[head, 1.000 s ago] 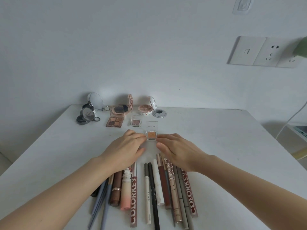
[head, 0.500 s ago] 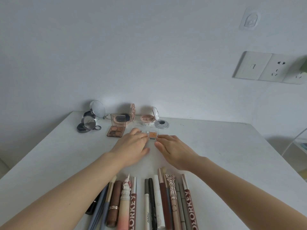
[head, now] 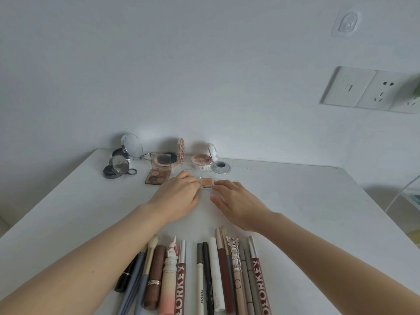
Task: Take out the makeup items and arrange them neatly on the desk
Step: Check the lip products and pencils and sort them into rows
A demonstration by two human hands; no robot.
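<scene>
A small clear case holding an orange eyeshadow pan [head: 207,182] lies on the white desk [head: 295,201], just in front of the back row of compacts. My left hand [head: 179,196] touches its left side with its fingertips, and my right hand [head: 237,201] touches its right side. Both thumbs stay off the case. A row of lip glosses, pencils, brushes and lipsticks [head: 204,276] lies side by side at the near edge, between my forearms.
At the back stand two silver mirror compacts [head: 122,163], an open four-colour eyeshadow palette [head: 158,176], a rose-patterned compact [head: 180,150], a pink blush compact [head: 202,160] and a small round disc [head: 221,167]. A wall socket panel [head: 363,89] and a cable [head: 406,187] are at the right.
Both hands have slid the small orange case away from me toward the back row. The view has tilted up, so the pencil row sits lower in frame.
</scene>
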